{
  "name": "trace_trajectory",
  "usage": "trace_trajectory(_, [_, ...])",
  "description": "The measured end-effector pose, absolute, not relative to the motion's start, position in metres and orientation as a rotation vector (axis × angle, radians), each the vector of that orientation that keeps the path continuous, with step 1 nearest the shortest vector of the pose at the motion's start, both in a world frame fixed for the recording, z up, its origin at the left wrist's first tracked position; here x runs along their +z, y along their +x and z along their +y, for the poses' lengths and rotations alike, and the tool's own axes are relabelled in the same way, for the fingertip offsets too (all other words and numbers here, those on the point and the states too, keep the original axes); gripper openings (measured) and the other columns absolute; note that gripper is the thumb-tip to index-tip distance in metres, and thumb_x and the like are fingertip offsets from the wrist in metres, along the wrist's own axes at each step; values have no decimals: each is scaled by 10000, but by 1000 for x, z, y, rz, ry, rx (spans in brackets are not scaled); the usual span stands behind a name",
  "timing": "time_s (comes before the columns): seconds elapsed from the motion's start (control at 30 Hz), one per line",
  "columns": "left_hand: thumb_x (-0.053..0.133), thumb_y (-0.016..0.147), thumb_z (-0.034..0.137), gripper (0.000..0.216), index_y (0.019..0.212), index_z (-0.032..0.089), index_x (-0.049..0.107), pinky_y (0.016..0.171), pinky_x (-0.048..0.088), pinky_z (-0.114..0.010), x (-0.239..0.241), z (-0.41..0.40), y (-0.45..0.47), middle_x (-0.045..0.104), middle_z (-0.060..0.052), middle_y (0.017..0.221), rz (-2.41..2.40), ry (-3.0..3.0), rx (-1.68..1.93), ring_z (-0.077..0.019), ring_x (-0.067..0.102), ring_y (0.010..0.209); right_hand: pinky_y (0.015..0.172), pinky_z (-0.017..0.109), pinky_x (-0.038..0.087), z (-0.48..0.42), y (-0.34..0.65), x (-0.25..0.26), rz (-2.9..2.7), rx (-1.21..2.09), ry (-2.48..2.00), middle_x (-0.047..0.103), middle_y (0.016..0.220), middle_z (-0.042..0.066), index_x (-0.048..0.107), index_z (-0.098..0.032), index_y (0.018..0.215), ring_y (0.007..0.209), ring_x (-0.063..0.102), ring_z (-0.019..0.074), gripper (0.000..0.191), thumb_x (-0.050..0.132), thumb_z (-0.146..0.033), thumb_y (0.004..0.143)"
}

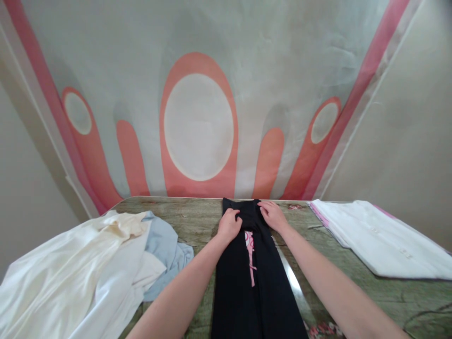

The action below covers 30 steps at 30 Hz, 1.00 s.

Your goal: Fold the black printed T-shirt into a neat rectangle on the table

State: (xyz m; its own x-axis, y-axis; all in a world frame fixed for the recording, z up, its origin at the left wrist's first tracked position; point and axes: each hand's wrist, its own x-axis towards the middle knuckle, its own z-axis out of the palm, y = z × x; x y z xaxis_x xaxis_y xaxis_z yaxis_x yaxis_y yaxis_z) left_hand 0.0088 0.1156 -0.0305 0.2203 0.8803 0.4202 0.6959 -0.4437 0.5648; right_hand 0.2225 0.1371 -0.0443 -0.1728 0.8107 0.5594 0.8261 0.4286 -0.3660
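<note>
A pair of black trousers (237,292) lies lengthwise in front of me, the waist at the far edge of the table and the legs running toward me. My left hand (230,225) is closed on the fabric left of the waist, its fingers curled. At the right corner of the waist, my right hand (273,215) pinches the edge between thumb and fingers. Between the legs, a pink and white patterned patch (249,254) shows; I cannot tell whether it is cloth or the table's print.
On the left lies a loose heap of cream and white clothes (70,268) with a light blue garment (164,249). A folded white garment (384,240) rests on a pink-edged stack at the right. The wood-patterned tabletop (197,212) meets a wall covering with coral shapes (199,186).
</note>
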Motion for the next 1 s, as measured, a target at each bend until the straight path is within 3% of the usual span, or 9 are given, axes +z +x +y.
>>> trace_trajectory(0.23, [551, 788, 220, 256, 1028, 144, 600, 843, 442, -319, -33, 116, 5, 584, -71, 961, 1389, 2234, 1150, -174, 553, 891, 923, 414, 343, 93, 213, -29, -1910, 101, -1222, 625, 971, 69, 618, -218, 958, 966, 526, 229, 239, 420, -218, 824])
trace_trajectory(0.37, [570, 781, 263, 292, 1048, 147, 597, 736, 471, -277, -31, 116, 4, 587, -64, 962, 1376, 2179, 1138, -128, 550, 728, 717, 324, 425, 56, 198, -13, -1892, 212, -1294, 607, 819, 55, 600, -231, 873, 756, 555, 194, 161, 460, -266, 804])
trace_trajectory(0.53, [603, 753, 267, 346, 1074, 142, 578, 666, 477, -237, -32, 116, 4, 568, -63, 1030, 1343, 2097, 1146, -67, 510, 589, 528, 271, 339, 18, 169, -3, -2148, 282, -1438, 599, 665, 10, 569, -255, 742, 582, 534, 161, 67, 514, -288, 763])
trace_trajectory(0.7, [617, 724, 172, 321, 1041, 128, 590, 640, 478, -216, -37, 119, 3, 556, -61, 1031, 1308, 2066, 1146, -46, 500, 568, 523, 284, 292, -3, 151, -10, -2212, 116, -1568, 627, 675, 34, 559, -265, 843, 549, 553, 179, 113, 525, -274, 736])
trace_trajectory(1.0, [617, 724, 145, 284, 1008, 136, 612, 667, 481, -226, -37, 122, 4, 563, -46, 971, 1321, 2069, 1147, -58, 498, 595, 478, 271, 232, -7, 147, -2, -2216, 291, -1681, 602, 639, 28, 526, -244, 767, 545, 547, 174, 144, 506, -157, 654])
